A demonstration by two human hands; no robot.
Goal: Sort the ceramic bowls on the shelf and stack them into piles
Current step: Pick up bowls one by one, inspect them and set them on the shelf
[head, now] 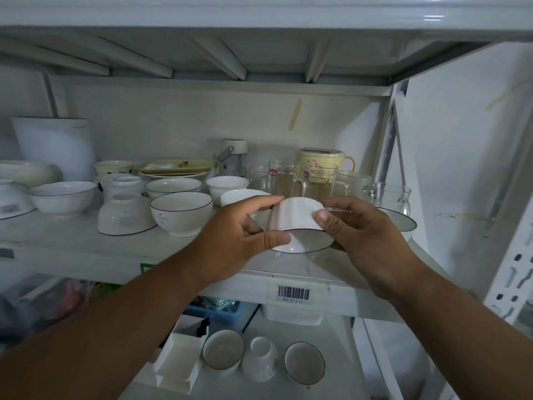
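At the far left of the shelf (86, 252) I see a tall white container (54, 145) at the back, with a wide white bowl (62, 196) in front of it. Next comes an overturned bowl (125, 215) resting rim-down and tilted, and just beside it an upright dark-rimmed bowl (181, 212). Behind those sits a second dark-rimmed bowl (173, 187), and further back a yellowish dish (176, 166) lies on a stack of plates.

In the middle, my left hand (239, 235) and right hand (360, 226) both grasp one white bowl with a dark rim (297, 223), raised just above the shelf's front part. It is tipped so its opening faces down and towards me. The left thumb presses the rim from the front with the fingers curled behind; the right thumb presses the outer wall, the fingers wrapped round the far side.

Behind the held bowl stand several glass mugs (288, 180) and a pale yellow lidded cup (323, 163). To the right, a glass jug (392, 197) stands beside a dark-rimmed plate (403, 220), part hidden by my right hand.

On the lower shelf (340, 368) I see two dark-rimmed bowls (222, 349) with an overturned white cup (259, 359) between them. A barcode label (294, 293) sticks to the shelf edge.
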